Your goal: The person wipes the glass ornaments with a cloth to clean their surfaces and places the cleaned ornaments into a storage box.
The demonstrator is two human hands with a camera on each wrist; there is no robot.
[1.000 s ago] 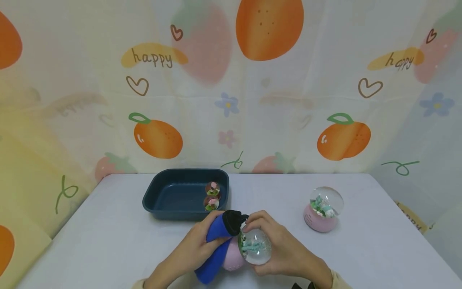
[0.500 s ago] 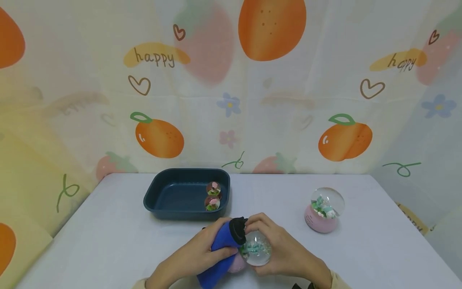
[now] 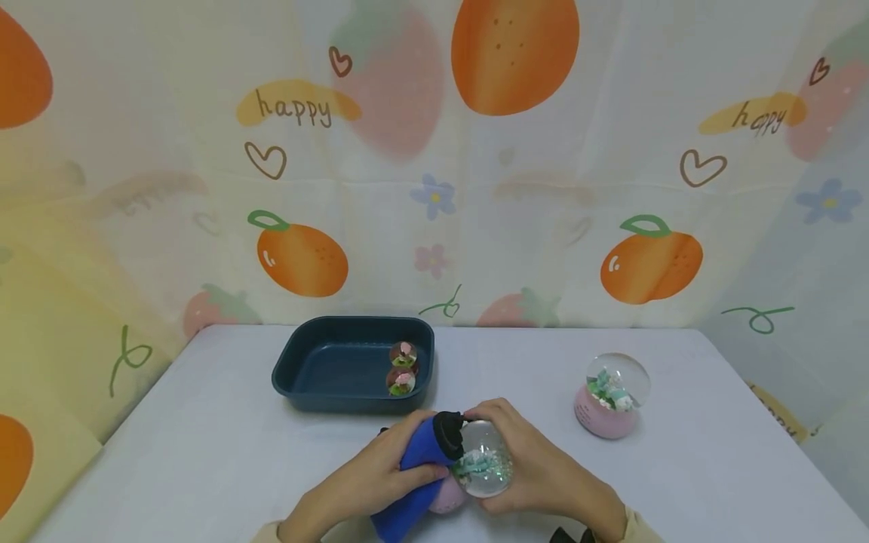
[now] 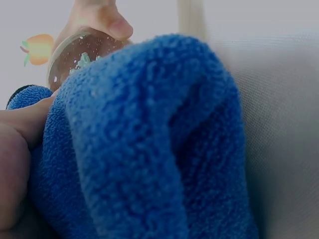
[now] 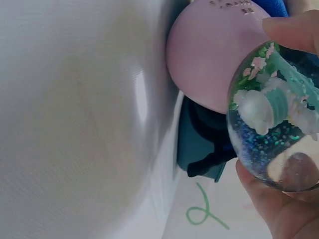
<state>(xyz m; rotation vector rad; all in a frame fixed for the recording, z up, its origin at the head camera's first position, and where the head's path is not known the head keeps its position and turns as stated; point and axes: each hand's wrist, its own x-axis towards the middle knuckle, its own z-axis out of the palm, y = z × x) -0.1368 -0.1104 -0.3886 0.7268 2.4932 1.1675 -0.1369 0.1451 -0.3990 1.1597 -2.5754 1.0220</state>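
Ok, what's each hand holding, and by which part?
The right hand grips a snow globe by its clear dome; the left hand grips a blue cloth near its black end; whether it also holds the pink base is hidden.

The left forearm slants up from the lower left and the right forearm from the lower right, both bare between their pale sleeve cuffs and hands, drawing close together in front of the body. The left grip is closed in a firm hold, the back of the hand showing above and the thumb reaching across towards the other hand, while most of its fingers are hidden. The right grip forms a wide, rounded clasp, its fingers arched on the far side and its thumb opposing them nearer the body.
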